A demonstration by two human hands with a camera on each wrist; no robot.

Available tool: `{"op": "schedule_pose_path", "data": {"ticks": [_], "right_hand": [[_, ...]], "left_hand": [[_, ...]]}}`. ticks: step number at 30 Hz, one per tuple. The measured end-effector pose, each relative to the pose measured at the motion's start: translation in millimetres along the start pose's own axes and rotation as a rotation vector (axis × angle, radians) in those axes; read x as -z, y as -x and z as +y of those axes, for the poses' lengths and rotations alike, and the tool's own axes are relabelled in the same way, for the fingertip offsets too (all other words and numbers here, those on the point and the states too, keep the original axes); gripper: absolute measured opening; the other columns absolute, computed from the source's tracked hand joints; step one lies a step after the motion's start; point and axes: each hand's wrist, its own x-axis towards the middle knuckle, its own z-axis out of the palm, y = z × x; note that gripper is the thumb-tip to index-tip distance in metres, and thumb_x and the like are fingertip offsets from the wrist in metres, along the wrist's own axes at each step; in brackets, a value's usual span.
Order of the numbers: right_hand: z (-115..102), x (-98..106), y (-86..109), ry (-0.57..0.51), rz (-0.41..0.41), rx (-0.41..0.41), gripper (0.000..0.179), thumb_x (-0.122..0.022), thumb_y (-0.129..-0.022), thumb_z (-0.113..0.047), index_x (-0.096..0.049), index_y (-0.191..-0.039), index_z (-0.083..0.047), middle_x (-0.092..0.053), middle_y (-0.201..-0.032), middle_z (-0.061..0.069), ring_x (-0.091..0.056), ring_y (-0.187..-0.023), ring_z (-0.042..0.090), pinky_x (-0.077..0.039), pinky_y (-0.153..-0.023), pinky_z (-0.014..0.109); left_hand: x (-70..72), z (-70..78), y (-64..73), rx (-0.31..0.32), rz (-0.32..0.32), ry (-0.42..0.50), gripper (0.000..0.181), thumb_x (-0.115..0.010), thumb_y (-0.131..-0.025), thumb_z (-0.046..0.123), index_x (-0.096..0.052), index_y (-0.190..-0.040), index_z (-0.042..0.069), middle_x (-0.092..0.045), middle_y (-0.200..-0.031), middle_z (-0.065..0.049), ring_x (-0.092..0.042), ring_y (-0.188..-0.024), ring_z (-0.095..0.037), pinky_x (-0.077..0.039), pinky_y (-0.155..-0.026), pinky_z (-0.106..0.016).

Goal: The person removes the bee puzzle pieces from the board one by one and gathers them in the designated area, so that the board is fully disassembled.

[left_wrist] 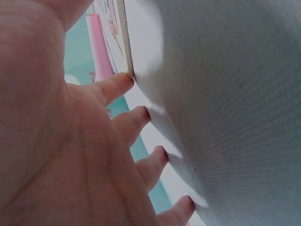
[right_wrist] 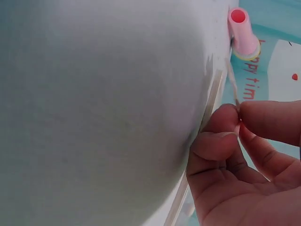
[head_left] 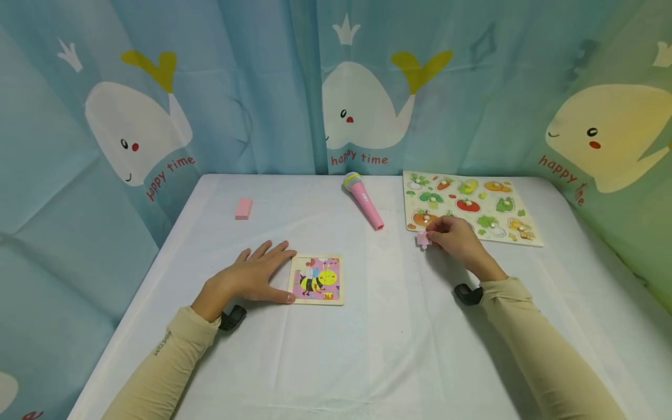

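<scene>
A small square bee jigsaw puzzle (head_left: 318, 281) in a wooden frame lies flat on the white table. My left hand (head_left: 251, 276) is beside it with fingers spread, thumb and index fingertip at its left edge. In the left wrist view, the index fingertip touches the corner of the frame while the other fingertips rest on the cloth. Over by the vegetable board, my right hand (head_left: 459, 240) pinches a pink jigsaw piece (head_left: 422, 240) between thumb and index finger. That piece appears edge-on, thin and pale, in the right wrist view.
A wooden vegetable knob puzzle board (head_left: 451, 213) lies at the back right, just behind my right hand. Left of it is a pink toy microphone (head_left: 364, 202). A pink block (head_left: 244, 208) sits at the back left. Whale-print curtains (head_left: 273, 87) enclose the table.
</scene>
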Motion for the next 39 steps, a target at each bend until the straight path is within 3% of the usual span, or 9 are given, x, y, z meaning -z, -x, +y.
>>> {"op": "schedule_pose_path", "data": {"ticks": [5,12,16,22,27,32,39], "right_hand": [[0,1,-3.1,0.048,-0.03,-0.013,0.015,-0.066,-0.104,-0.006,-0.066,-0.112,0.007,-0.068,-0.092,0.01,-0.056,-0.077,0.018,-0.047,-0.062,0.027],[-1,0,-7.3,0.25,0.002,0.103,0.01,-0.074,-0.098,-0.005,-0.07,-0.099,0.004,-0.069,-0.093,0.014,-0.059,-0.084,0.026,-0.047,-0.072,0.037],[-2,-3,-7.9,0.29,0.027,0.148,0.008,-0.073,-0.097,-0.004,-0.072,-0.095,0.004,-0.069,-0.09,0.014,-0.059,-0.083,0.028,-0.046,-0.073,0.04],[-7,-10,-5.8,0.239,0.024,0.143,0.011,-0.071,-0.1,-0.008,-0.071,-0.098,0.003,-0.069,-0.084,0.009,-0.059,-0.076,0.023,-0.047,-0.068,0.036],[-17,-19,-4.7,0.183,-0.006,0.136,0.013,-0.068,-0.103,-0.01,-0.07,-0.103,0.003,-0.069,-0.089,0.011,-0.06,-0.078,0.022,-0.049,-0.067,0.033],[-32,-31,-3.3,0.157,-0.023,0.185,0.015,-0.069,-0.103,-0.011,-0.072,-0.103,0.003,-0.067,-0.094,0.012,-0.056,-0.085,0.025,-0.048,-0.073,0.036],[-50,-55,-2.9,0.109,-0.083,0.238,0.013,-0.069,-0.103,-0.012,-0.073,-0.1,0.0,-0.066,-0.087,0.007,-0.054,-0.079,0.021,-0.045,-0.069,0.033]], "left_hand": [[1.1,1.8,1.0,-0.006,0.002,0.006,0.105,-0.081,-0.088,0.061,-0.032,-0.169,0.017,-0.016,-0.178,-0.012,-0.006,-0.163,-0.043,-0.004,-0.123,-0.073],[3.0,3.3,1.9,-0.009,0.008,0.018,0.104,-0.082,-0.089,0.06,-0.033,-0.169,0.015,-0.018,-0.178,-0.014,-0.008,-0.162,-0.044,-0.006,-0.122,-0.074],[2.9,3.0,0.9,-0.012,0.009,0.016,0.104,-0.082,-0.089,0.06,-0.033,-0.169,0.015,-0.018,-0.178,-0.014,-0.009,-0.162,-0.044,-0.006,-0.123,-0.073],[2.5,2.3,0.9,-0.015,0.01,0.016,0.104,-0.082,-0.089,0.06,-0.033,-0.169,0.015,-0.018,-0.177,-0.014,-0.009,-0.162,-0.045,-0.006,-0.123,-0.073],[1.7,2.6,1.2,-0.013,0.01,0.026,0.103,-0.082,-0.089,0.059,-0.033,-0.169,0.015,-0.018,-0.177,-0.014,-0.009,-0.162,-0.045,-0.006,-0.123,-0.072],[2.5,4.3,1.9,-0.009,0.013,0.028,0.103,-0.082,-0.089,0.058,-0.033,-0.169,0.015,-0.018,-0.177,-0.014,-0.009,-0.162,-0.045,-0.005,-0.123,-0.072],[2.4,5.1,2.5,-0.006,0.011,0.02,0.103,-0.082,-0.089,0.058,-0.033,-0.169,0.015,-0.018,-0.177,-0.014,-0.01,-0.162,-0.045,-0.006,-0.123,-0.072]]}}
